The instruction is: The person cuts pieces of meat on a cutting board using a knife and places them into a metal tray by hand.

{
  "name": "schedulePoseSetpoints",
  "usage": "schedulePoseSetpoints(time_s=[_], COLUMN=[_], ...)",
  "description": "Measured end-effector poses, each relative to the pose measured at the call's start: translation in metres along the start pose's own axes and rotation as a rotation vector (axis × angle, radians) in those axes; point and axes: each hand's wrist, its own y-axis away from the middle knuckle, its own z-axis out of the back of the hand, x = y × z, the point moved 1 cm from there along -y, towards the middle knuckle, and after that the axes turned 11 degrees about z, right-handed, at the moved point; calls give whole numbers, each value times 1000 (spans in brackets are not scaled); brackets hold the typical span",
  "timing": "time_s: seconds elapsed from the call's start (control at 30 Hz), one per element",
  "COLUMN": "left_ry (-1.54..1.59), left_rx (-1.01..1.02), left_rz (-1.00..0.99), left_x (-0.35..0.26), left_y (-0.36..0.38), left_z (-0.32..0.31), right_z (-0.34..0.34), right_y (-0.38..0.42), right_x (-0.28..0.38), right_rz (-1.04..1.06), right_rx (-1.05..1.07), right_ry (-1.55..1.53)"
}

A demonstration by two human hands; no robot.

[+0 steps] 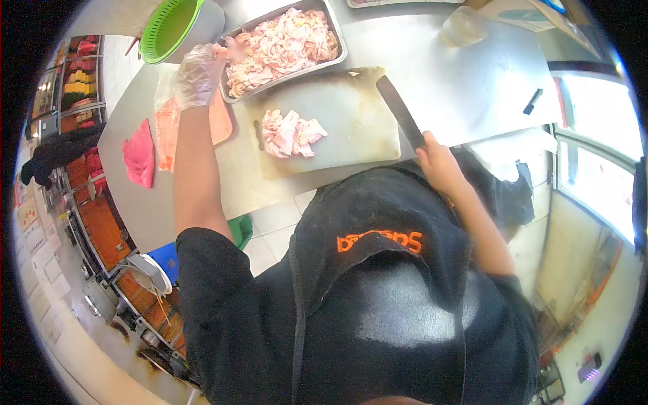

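My left hand (201, 75), in a clear plastic glove, is at the left rim of a metal tray (342, 55). Its fingers are closed on a piece of raw meat (220, 50), partly hidden by the glove. Pale pink raw meat pieces (287, 47) fill the tray. My bare right hand (440, 162) grips a long knife (399, 111) by its handle, with the blade angled over the right side of a worn white cutting board (358, 128). On the board's left half lies a small heap of raw meat (290, 133).
A green colander (165, 30) stands behind my left hand. A pink cloth (139, 154), a plastic bag (166, 128) and a pink board (221, 118) lie at left. Farther right on the metal table (405, 44) are a clear container (464, 27) and a black marker (532, 101).
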Motion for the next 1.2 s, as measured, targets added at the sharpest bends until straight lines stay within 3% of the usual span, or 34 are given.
schedulePoseSetpoints(time_s=[0.23,0.37,0.4,0.47,0.5,0.57,0.7,0.77,0.8,0.87,1.0,1.1,1.13,1.2], left_ry=[85,125,-108,5,356,307,104,405,408,806,589,678,327,-19], left_rx=[-124,-115,6,383,627,970,740,217,217,413,612,530,411,278], left_rz=[-144,-108,-178,-55,142,177,177,-58,-57,581,699,634,354,67], left_x=[17,16,-7,-43,-58,-103,-136,-118,-116,-109,-98,-75,-70,-69], left_y=[4,37,57,87,98,108,154,176,179,190,151,161,167,166], left_z=[10,0,17,37,43,73,44,12,16,28,80,71,66,62], right_z=[-8,-7,-7,-6,-6,-4,-4,-5,-5,-5,-6,-7,-8,-9], right_y=[3,0,-1,-2,-2,-3,-7,-8,-9,-10,-8,-8,-8,-7], right_x=[-6,-5,-5,-3,-2,0,4,5,6,5,5,3,2,1], right_rz=[53,33,24,16,16,15,26,25,41,57,53,46,39,37], right_rx=[-37,-1,-3,-5,-8,-10,0,11,8,2,2,4,10,0], right_ry=[23,23,16,9,12,16,-10,-20,-21,-21,-6,-7,-11,-23])
